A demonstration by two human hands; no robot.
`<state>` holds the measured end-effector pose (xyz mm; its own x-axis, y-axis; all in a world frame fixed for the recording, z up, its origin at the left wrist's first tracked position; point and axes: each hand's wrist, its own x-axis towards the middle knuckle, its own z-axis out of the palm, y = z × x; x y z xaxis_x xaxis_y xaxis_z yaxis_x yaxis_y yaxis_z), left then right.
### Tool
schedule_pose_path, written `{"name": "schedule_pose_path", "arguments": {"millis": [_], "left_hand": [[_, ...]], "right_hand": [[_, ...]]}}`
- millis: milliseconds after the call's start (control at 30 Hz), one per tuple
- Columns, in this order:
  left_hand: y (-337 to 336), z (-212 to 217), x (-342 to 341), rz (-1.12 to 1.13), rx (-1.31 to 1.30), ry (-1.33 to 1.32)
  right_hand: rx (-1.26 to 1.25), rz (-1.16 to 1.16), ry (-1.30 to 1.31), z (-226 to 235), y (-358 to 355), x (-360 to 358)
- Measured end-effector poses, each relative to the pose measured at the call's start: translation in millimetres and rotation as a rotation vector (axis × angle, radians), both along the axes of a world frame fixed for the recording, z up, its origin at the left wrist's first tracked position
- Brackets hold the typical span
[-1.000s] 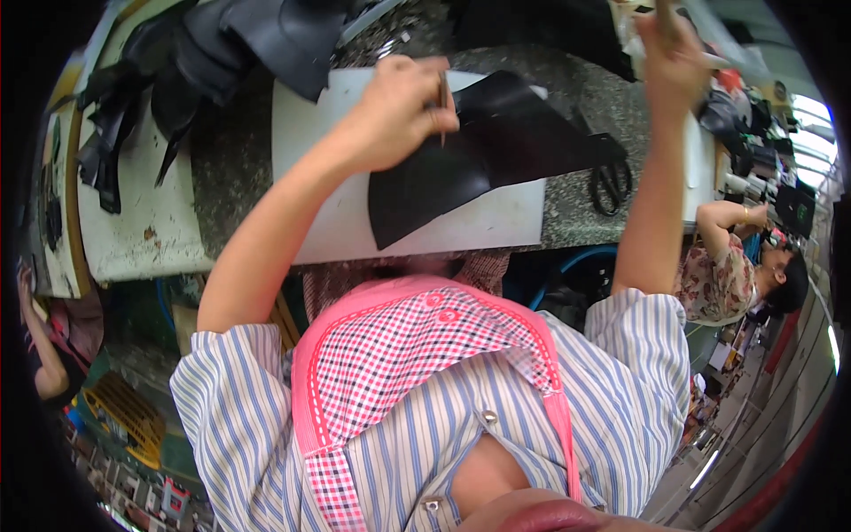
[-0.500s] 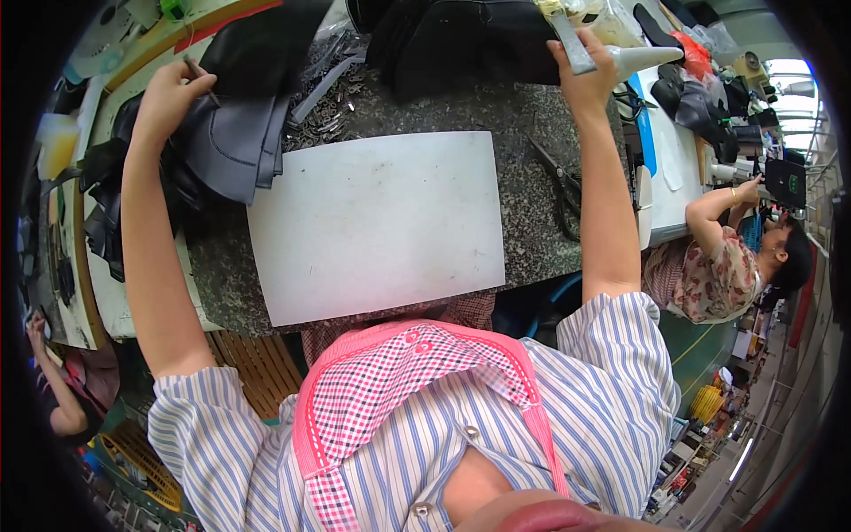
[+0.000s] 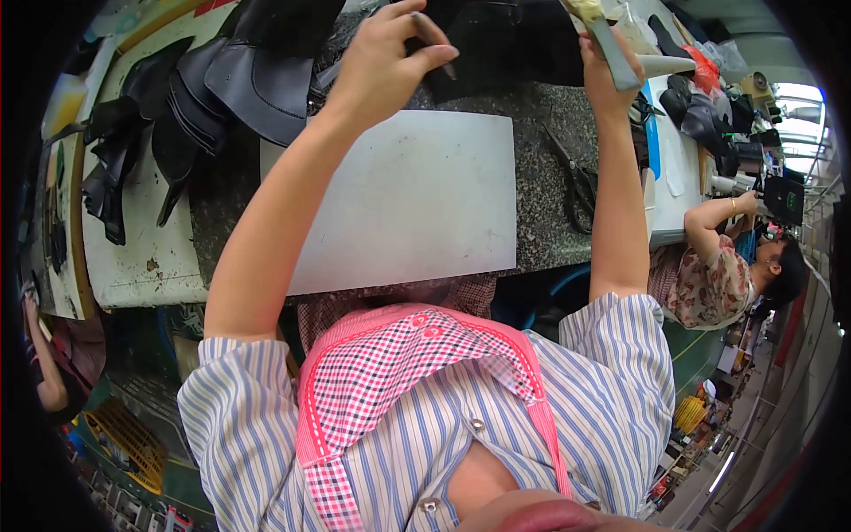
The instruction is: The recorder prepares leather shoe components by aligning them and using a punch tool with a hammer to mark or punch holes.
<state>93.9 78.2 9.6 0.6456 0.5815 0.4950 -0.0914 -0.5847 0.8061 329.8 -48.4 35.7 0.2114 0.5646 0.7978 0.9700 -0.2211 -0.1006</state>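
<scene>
My left hand is raised over the far edge of the white sheet, fingers curled round a slender, dark, pen-like thing. Its exact kind I cannot make out. At the far right, my right hand grips a brush by its flat grey handle; the yellowish brush end is at the top edge of the view. Between the hands lies a large black piece, resembling leather. More curved black pieces overlap in a stack left of my left forearm.
Black-handled scissors rest on the speckled stone top beside my right forearm. A white cone-shaped nozzle stands past my right hand. Other black pieces lie at left. A co-worker works at the right.
My left hand has swung right, from the stacked black pieces to above the sheet, still holding the slender thing. My right hand has shifted slightly right and nearer with the brush.
</scene>
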Motion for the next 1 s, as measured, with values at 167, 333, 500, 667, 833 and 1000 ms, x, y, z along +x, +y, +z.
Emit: {"name": "schedule_pose_path", "arguments": {"millis": [167, 333, 500, 667, 833, 1000], "left_hand": [[12, -36, 39, -0.011, 0.191, -0.428], [-16, 14, 13, -0.141, 0.007, -0.406], [-48, 4, -76, -0.246, -0.692, 0.076], [-53, -11, -78, 0.015, -0.402, 0.094], [-47, -39, -59, -0.027, -0.325, 0.175], [-43, -41, -52, -0.062, -0.408, 0.201]], "right_hand": [[0.108, 0.308, 0.558, 34, -8, -23], [0.131, 0.251, 0.677, 77, -47, -59], [-0.296, 0.183, 0.730, 47, -54, -78], [-0.453, 0.104, 0.539, 3, -50, -92], [-0.375, 0.291, 0.806, -2, -45, -78], [-0.368, 0.270, 0.586, 44, -50, -98]]}}
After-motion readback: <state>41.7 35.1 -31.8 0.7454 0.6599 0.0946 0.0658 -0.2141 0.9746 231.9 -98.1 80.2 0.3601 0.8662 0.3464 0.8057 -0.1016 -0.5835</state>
